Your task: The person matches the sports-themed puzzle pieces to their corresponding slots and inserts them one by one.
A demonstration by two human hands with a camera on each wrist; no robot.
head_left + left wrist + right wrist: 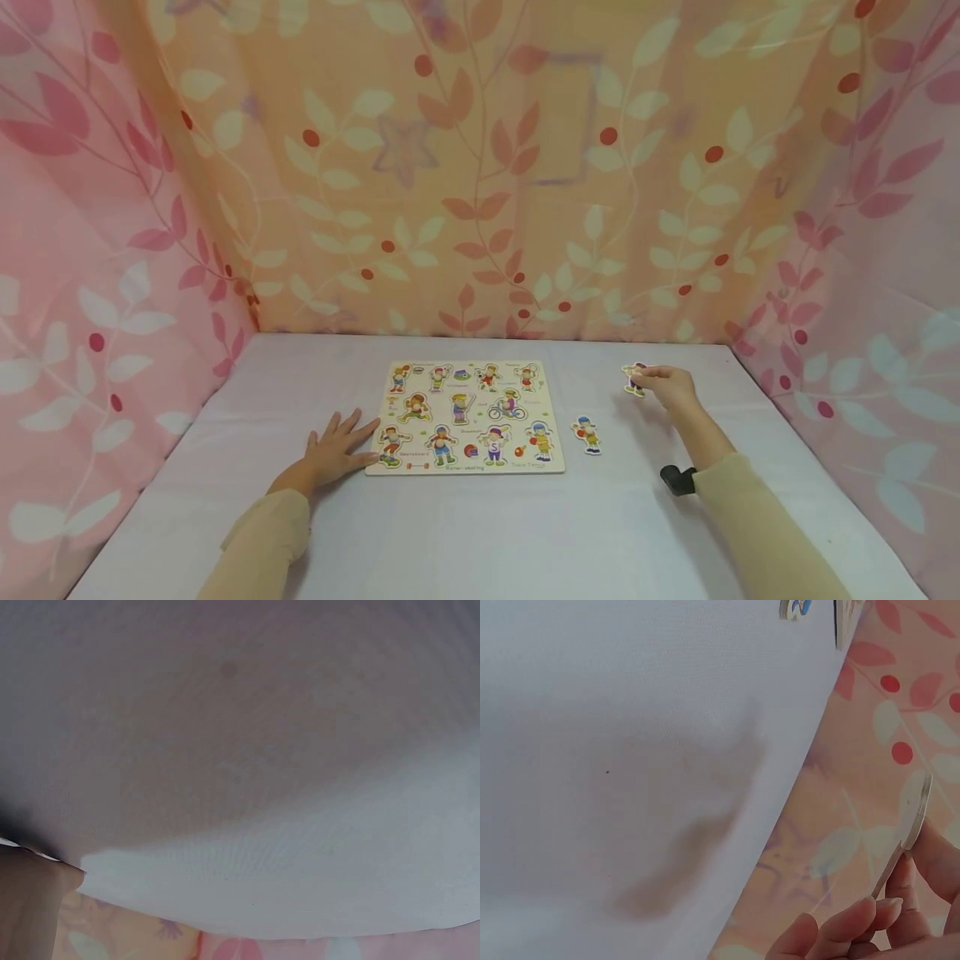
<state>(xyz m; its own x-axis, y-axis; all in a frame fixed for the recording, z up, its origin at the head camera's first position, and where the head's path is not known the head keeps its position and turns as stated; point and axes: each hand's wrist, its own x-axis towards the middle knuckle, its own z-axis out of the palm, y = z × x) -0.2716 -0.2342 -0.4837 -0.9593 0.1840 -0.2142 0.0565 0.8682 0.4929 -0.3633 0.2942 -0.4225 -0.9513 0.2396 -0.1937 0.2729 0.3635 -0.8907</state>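
Observation:
A wooden puzzle board (555,466) with sports figures lies flat on the white table. My left hand (333,454) lies at the board's left edge with fingers spread, fingertips touching it. To the right of the board, my right hand (671,390) pinches a small figure-shaped puzzle piece (636,381) above the table. Seen edge-on in the right wrist view, this thin piece (916,817) sits between thumb and fingers. Another loose puzzle piece (588,436), a figure in a blue cap, lies beside the board's right side. Only a sliver of the left hand (34,900) shows in its wrist view.
Flowered curtains (480,167) stand behind the table (450,533) and on both sides. A black device (678,480) sits at the right wrist. Shadows fall on the white cloth in both wrist views.

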